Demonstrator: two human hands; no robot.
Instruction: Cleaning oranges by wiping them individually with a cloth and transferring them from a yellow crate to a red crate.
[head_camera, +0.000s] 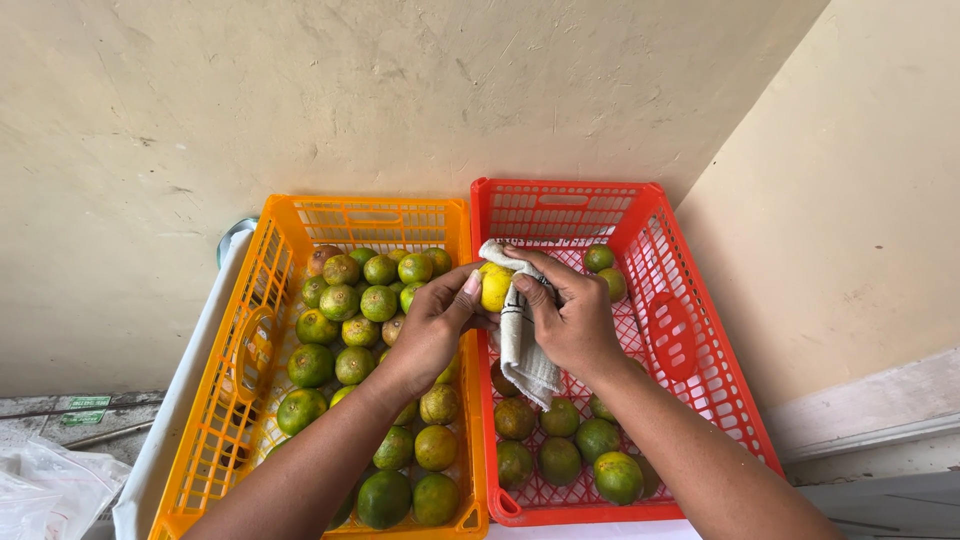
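Left hand (432, 325) pinches a yellow citrus fruit (495, 285); right hand (570, 318) presses a striped cloth (520, 335) on it (over the red crate (690, 330)). Best to turn the fruit steadily, wiping every side.

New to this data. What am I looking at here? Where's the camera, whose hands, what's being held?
There is one picture, from a camera worn on a person's head, looking down at their own two bare hands. There is no robot. The left hand holds a yellow citrus fruit over the gap between two plastic crates. The right hand presses a pale cloth against that fruit. The orange crate on the left is heaped with green and yellowish citrus fruits. The red crate on the right holds far fewer, mostly at its near end. Both stand against a beige wall.
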